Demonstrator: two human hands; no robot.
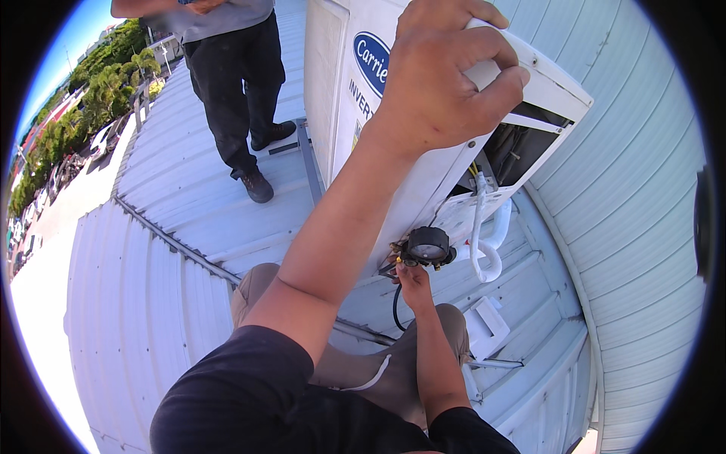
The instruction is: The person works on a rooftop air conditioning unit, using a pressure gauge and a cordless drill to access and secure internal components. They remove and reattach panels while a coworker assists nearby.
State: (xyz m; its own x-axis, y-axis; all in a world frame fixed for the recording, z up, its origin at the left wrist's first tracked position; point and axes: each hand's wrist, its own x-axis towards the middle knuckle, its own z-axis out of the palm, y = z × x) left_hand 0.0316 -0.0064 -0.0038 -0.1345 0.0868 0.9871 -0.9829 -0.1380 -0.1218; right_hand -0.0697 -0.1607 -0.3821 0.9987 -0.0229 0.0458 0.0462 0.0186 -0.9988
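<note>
A white air-conditioner outdoor unit (423, 181) stands tilted in the picture, with the opening in its right side showing wires. My left hand (457, 83) is at its top edge, fingers curled over the casing; the fingertips' contact is partly hidden. Low at the unit's near corner is a round black pressure gauge (428, 245). Just below it, my right hand (414, 284) is closed, its fingertips pinching at the gauge's fittings by a small yellow part. A black hose (396, 306) curves down beside that hand. Exactly which fitting the fingers grip is hard to make out.
White wrapped tubing (484, 253) loops from the unit's side. A white cover piece (484, 329) lies on the ribbed metal roof (151, 303) by my right knee. Another person (234, 83) stands at the upper left. A corrugated wall (628, 151) rises on the right.
</note>
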